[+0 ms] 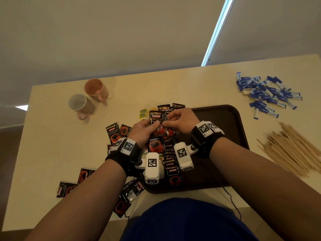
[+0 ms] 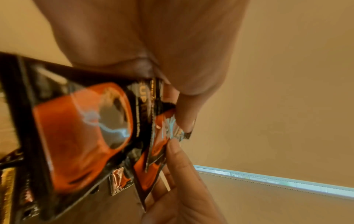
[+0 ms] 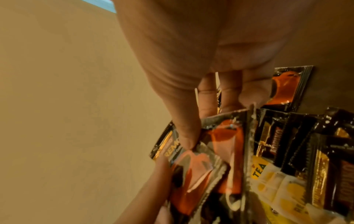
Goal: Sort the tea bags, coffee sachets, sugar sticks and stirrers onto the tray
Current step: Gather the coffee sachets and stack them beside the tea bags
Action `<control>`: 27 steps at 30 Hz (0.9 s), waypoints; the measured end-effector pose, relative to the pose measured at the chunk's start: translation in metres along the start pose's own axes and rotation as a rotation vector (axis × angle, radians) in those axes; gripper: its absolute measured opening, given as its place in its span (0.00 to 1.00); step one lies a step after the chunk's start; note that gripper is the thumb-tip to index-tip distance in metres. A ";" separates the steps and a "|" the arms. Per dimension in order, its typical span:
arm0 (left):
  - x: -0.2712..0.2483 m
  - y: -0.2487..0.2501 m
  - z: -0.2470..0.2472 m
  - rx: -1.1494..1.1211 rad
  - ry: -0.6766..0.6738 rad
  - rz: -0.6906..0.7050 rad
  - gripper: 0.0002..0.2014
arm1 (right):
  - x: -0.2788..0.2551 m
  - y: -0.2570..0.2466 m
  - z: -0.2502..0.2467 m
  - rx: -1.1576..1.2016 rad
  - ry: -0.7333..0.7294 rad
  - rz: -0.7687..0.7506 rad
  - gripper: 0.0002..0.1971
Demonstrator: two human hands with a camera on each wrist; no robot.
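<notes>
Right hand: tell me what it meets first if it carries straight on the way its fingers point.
The right hand points leftward, so the coffee sachet it pinches leads into the left hand, which grips the same sachet. Depth is unclear.

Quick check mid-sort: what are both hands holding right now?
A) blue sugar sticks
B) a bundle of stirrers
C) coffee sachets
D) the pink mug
C: the left hand and right hand both pinch black-and-red coffee sachets; the stirrers, sugar sticks and pink mug lie untouched on the table.
</notes>
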State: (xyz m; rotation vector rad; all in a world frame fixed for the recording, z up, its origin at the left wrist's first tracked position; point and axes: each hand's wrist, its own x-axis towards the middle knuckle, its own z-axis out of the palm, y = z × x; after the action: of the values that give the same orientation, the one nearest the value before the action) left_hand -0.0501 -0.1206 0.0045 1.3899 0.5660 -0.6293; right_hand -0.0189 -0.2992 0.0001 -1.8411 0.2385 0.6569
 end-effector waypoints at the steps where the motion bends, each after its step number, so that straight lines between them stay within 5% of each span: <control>1: 0.000 0.000 0.000 -0.017 -0.015 -0.016 0.12 | 0.000 0.001 0.000 0.009 0.009 0.013 0.16; 6: 0.003 -0.002 -0.004 0.050 -0.060 -0.019 0.16 | -0.002 0.006 -0.004 0.017 0.033 0.018 0.08; 17: 0.014 -0.007 -0.011 0.208 0.116 0.083 0.09 | 0.009 0.031 -0.030 0.136 0.186 0.090 0.05; 27: 0.019 -0.009 -0.010 0.201 0.106 0.056 0.12 | 0.019 0.076 -0.044 -0.145 0.284 0.195 0.10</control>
State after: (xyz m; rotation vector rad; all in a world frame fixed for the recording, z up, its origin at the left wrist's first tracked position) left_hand -0.0428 -0.1122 -0.0158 1.6299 0.5578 -0.5819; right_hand -0.0246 -0.3651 -0.0613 -2.0670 0.5765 0.5542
